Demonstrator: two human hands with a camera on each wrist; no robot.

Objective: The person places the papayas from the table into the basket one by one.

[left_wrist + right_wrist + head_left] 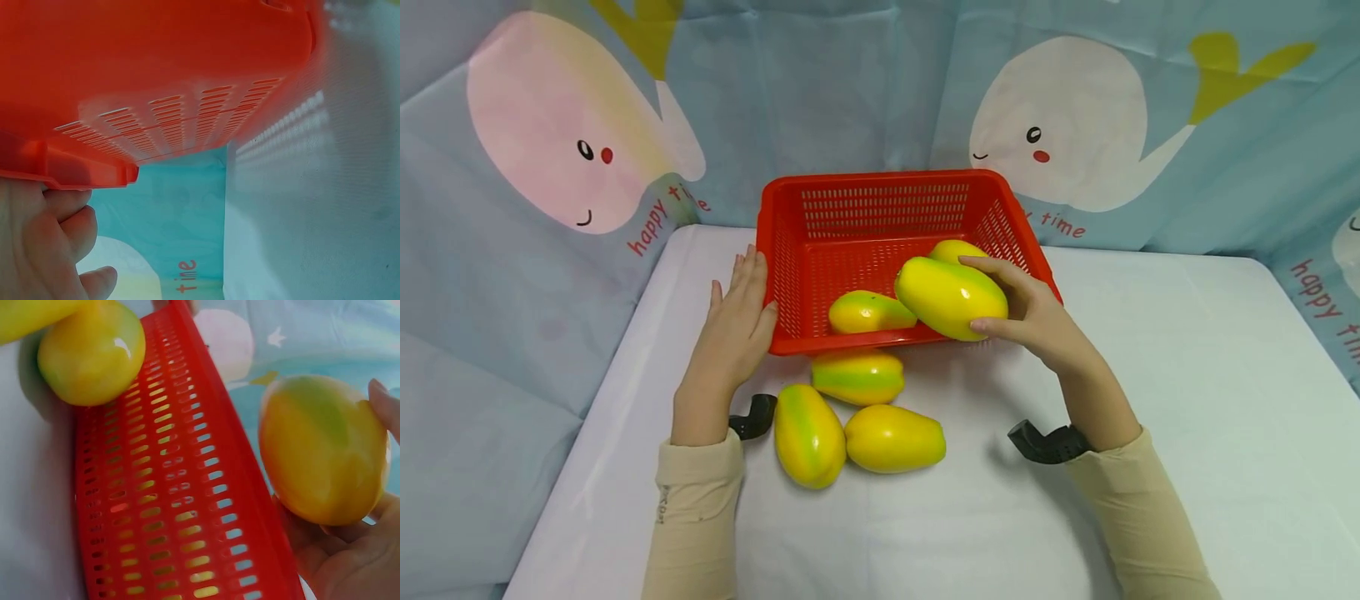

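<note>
My right hand (1033, 321) grips a yellow-green papaya (951, 297) by its right end, over the near right part of a red plastic basket (880, 340). The right wrist view shows that papaya (322, 450) raised above the basket's rim, thumb and fingers around it. Flat against the basket's left side rests my left hand (733, 329), its fingers straight. In the left wrist view the fingers (78, 231) touch the underside of the basket's rim (69, 178). Inside the basket lie two papayas, one at the front (868, 312) and one at the right (958, 250), partly hidden by the held one.
On the white table in front of the basket lie three more papayas: one by the basket wall (857, 377), one at left (809, 436) and one at right (895, 439). A blue whale-print cloth (865, 92) hangs behind the basket. Black wrist cameras (1048, 443) sit at both wrists.
</note>
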